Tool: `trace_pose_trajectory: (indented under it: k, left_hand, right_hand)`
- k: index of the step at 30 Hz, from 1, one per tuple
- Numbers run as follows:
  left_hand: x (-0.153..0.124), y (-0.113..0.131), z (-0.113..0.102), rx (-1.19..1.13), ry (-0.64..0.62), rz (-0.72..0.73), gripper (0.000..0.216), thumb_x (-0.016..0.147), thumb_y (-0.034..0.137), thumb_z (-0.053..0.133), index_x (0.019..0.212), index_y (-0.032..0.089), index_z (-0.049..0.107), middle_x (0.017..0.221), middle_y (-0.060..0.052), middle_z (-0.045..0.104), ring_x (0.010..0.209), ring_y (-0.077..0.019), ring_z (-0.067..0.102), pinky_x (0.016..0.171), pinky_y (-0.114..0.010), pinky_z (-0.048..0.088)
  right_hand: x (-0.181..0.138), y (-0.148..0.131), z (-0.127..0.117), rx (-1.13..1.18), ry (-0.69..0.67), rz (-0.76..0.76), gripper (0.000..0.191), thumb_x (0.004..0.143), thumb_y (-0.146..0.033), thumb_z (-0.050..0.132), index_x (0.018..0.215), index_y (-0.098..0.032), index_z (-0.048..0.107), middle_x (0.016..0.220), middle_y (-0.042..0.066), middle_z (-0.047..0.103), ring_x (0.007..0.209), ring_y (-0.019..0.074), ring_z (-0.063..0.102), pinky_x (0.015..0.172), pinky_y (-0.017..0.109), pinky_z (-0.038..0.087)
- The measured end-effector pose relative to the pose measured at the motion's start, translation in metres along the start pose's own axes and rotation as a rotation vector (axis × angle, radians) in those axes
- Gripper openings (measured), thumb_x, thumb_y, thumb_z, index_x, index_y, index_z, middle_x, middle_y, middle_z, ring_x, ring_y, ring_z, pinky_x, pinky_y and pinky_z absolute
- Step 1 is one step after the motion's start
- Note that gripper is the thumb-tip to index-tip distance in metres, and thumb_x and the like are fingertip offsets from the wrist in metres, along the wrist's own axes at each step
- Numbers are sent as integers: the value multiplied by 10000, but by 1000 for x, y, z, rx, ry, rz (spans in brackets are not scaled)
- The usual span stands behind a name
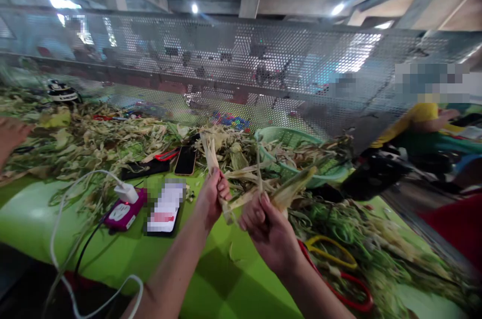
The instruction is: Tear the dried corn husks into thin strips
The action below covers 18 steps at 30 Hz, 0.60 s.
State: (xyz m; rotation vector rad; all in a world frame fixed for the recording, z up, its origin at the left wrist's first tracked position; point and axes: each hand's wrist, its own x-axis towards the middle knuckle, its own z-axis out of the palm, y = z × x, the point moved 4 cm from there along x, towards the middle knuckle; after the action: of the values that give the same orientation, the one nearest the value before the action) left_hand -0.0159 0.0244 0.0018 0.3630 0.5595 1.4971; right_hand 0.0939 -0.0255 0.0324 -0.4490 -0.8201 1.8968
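Observation:
Over the green tabletop (241, 279), my left hand (214, 193) is closed around a bundle of dried corn husk strips (210, 150) whose frayed end points up and away. My right hand (265, 223) is closed, with the thumb pressed on the fingers. It grips a dried corn husk (291, 191) that fans out to the right, and a thin strip stands up above its knuckles. The two hands are close together but apart. Loose husks (239, 155) lie just beyond them.
A pale green basket (276, 134) holds more husks. Red- and yellow-handled scissors (331, 251) lie among green husks at right. To the left are a lit phone (165, 208), a dark phone (186, 160) and a purple power outlet (126, 210) with cables. A perforated metal panel (211, 58) stands behind.

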Motion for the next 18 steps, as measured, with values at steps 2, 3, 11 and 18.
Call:
trace_pose_trajectory:
  k: [2, 3, 11, 18]
  left_hand:
    - [3, 15, -3, 18, 16, 65, 324, 807, 427, 636, 727, 196, 424, 471, 109, 289, 343, -32, 232, 360, -165, 205]
    - [5, 26, -8, 36, 33, 112, 315, 819, 421, 622, 724, 198, 421, 473, 108, 286, 342, -33, 224, 357, -167, 199]
    - [-2, 63, -14, 380, 37, 329, 288, 798, 462, 608, 850, 205, 490, 536, 91, 395, 402, -56, 377, 416, -177, 345]
    - [-24, -16, 10, 643, -164, 82, 457, 805, 286, 519, 1250, 249, 425, 814, 22, 581, 579, -128, 621, 566, -258, 481]
  right_hand:
    - [-16, 13, 3, 30, 49, 64, 386, 851, -406, 612, 569, -182, 472, 492, -66, 307, 448, 82, 269, 507, 241, 338]
    - [-26, 21, 3, 35, 72, 101, 389, 839, -407, 625, 566, -182, 464, 489, -68, 302, 440, 78, 258, 482, 235, 317]
    - [-59, -5, -6, -277, 184, -18, 265, 717, -399, 755, 741, -183, 603, 597, -34, 434, 516, 91, 367, 499, 235, 345]
    - [10, -57, -13, -656, 288, -324, 286, 676, -344, 778, 903, -196, 684, 744, -9, 585, 585, 101, 443, 513, 231, 339]
